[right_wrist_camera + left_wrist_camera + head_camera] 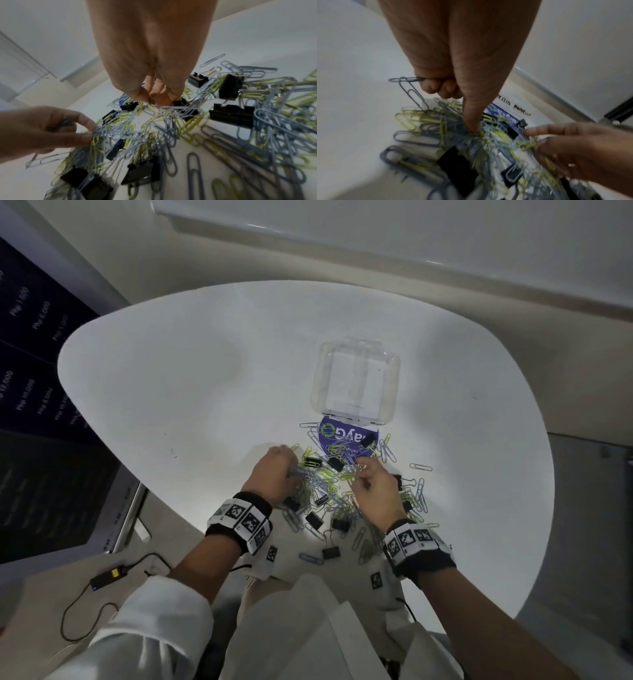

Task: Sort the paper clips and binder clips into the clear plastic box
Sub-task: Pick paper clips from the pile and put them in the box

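Both hands work a heap of paper clips (342, 491) and black binder clips (314, 520) on a white table (171, 371). Left hand (274, 474) grips grey clips in curled fingers; right hand (375, 487) pinches one. Clear plastic box (356, 381) lies at twelve o'clock.

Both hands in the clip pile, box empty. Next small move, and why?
Probably lift the left hand and carry its grey paper clips to the empty clear plastic box: that hand already grips several, while the right hand only pinches at the tangled pile.
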Demonstrator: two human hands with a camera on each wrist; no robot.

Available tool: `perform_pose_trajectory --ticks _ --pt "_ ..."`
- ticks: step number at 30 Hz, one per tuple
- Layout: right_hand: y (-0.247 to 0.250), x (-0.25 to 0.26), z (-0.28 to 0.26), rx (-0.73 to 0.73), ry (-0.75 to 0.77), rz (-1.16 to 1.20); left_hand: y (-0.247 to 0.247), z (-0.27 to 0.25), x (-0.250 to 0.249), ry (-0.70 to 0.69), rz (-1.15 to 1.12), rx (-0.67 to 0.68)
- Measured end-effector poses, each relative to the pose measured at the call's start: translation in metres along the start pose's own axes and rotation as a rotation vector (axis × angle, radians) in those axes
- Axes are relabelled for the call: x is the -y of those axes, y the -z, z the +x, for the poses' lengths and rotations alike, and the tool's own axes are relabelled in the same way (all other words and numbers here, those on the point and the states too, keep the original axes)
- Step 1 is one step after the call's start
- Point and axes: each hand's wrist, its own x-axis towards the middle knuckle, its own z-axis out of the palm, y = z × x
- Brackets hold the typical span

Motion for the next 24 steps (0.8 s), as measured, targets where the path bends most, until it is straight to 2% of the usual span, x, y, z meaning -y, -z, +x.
perform_pose_trajectory --ticks 6,10,15,19,24 --pt "-0.002 -0.007 0.002 0.014 0.064 -0.037 -0.006 0.002 0.004 -0.107 0.010 -0.032" --pt "-0.003 -0.005 0.003 -0.060 0.067 -0.043 -0.004 0.002 0.009 -0.086 -0.073 -0.048" --pt "-0.005 0.007 0.000 -0.042 0.033 -0.162 0.001 -0.004 0.010 -0.008 -0.254 -0.032" --pt "-0.010 0.004 0.001 -0.120 0.041 -0.229 0.002 -0.006 0.010 0.005 -0.380 -0.047" --pt "-0.014 -0.002 0.011 -0.120 0.031 -0.204 0.006 -0.004 0.011 0.013 -0.518 0.030"
